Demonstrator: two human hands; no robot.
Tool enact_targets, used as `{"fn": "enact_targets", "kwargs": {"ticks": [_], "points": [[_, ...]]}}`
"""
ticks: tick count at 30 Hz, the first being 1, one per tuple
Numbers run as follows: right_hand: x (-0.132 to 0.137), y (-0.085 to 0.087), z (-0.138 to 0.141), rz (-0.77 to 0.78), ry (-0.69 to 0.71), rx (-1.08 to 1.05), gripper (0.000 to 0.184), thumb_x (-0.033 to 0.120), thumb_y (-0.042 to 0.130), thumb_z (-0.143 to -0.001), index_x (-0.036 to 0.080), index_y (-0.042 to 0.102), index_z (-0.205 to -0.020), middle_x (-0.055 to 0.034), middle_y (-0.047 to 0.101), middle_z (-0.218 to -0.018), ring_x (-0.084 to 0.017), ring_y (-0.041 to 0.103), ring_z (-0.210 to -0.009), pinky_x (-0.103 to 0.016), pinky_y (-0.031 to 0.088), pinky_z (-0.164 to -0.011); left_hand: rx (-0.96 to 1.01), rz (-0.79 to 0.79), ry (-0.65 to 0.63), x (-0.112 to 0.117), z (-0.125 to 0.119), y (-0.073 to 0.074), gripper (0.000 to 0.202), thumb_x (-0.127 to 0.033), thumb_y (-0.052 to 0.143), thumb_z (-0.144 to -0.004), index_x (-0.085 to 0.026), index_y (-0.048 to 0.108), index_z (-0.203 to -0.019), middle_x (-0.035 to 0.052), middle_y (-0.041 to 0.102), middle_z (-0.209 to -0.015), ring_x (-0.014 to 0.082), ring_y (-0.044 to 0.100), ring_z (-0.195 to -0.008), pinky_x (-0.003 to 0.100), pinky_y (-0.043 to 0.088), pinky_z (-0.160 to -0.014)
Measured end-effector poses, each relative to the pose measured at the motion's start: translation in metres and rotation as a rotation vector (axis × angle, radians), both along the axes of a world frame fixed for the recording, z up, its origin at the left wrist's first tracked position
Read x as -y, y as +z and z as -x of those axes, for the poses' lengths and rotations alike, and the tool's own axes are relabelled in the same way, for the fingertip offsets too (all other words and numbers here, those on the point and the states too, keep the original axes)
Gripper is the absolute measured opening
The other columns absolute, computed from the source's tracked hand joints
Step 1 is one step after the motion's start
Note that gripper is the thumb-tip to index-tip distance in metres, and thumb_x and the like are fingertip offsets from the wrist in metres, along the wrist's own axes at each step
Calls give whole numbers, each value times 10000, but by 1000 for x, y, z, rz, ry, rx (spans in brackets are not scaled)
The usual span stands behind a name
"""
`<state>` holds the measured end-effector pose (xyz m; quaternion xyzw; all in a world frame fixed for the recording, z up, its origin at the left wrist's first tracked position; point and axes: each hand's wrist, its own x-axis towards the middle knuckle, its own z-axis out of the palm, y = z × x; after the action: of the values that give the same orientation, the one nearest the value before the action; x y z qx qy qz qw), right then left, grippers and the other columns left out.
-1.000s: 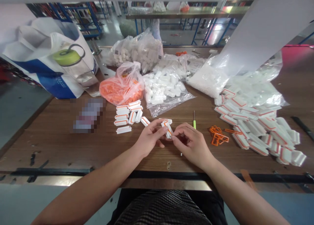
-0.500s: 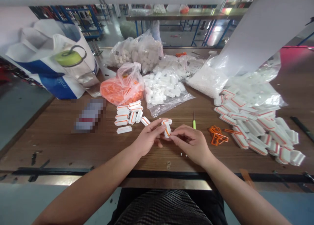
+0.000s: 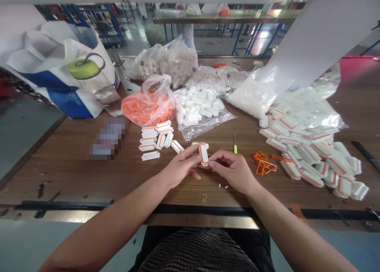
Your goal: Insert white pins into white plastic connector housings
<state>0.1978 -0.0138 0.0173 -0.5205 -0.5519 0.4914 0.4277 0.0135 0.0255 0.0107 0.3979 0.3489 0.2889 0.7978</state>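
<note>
My left hand (image 3: 184,166) grips a white plastic block with an orange rim (image 3: 204,155) between thumb and fingers, its perforated face turned up toward me. The fingertips of my right hand (image 3: 230,169) are pinched at the lower right edge of this block. Whatever they may hold there is hidden or too small to make out. Just behind the held block lies another white block (image 3: 196,144), partly covered by my left fingers. Two tiny white bits (image 3: 219,186) rest on the table below my right hand.
Orange frames (image 3: 264,164) and a green-handled screwdriver (image 3: 235,145) lie right of centre. Orange-rimmed blocks form a large pile (image 3: 314,157) at right and a small group (image 3: 148,140) at left. Behind stand a bag of orange frames (image 3: 148,108), a bag of white parts (image 3: 197,106) and a pellet bag (image 3: 252,94).
The held block has turned more upright, showing its perforated face instead of its side. My right fingertips have shifted slightly to the right and remain at its edge.
</note>
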Motion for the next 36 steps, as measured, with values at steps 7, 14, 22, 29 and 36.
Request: {"fn": "enact_targets", "kwargs": {"ticks": [7,14,22,29,36], "points": [[-2,0,1,4,-4,-16,156,348,693,-756,201,673,-708,9,660,-603,-107,567,-528,-245,450,-504,-18,-97,-29,1,0,-1,561,-187,633,-832,-256,509,-1374,90,666,-1159,206,650,-991,192,573,-589],[-1,-7,6,5,-134,-1,132,317,700,-703,194,673,-742,3,670,-612,-108,566,-506,-241,449,-483,-80,-314,-102,3,-1,-8,493,-247,578,-898,-268,494,-1383,89,632,-1146,201,610,-1009,239,603,-688],[1,-5,6,-74,-186,21,148,346,699,-749,203,723,-719,2,657,-578,-117,572,-506,-250,461,-497,-177,-520,-112,11,-2,-4,421,-282,477,-972,-229,483,-1389,86,607,-1121,171,612,-941,275,624,-731],[2,-1,8,-58,-191,11,156,340,680,-757,194,678,-702,19,604,-513,-106,517,-441,-241,419,-433,-160,-514,-60,12,-5,-4,397,-356,481,-981,-184,565,-1329,111,607,-1164,170,647,-911,275,628,-739],[3,-1,9,0,-129,11,218,390,671,-759,189,633,-683,6,628,-522,-100,527,-435,-218,398,-409,-173,-446,-29,7,-4,-4,372,-398,510,-953,-163,674,-1190,84,641,-1038,140,652,-809,242,624,-652]]}}
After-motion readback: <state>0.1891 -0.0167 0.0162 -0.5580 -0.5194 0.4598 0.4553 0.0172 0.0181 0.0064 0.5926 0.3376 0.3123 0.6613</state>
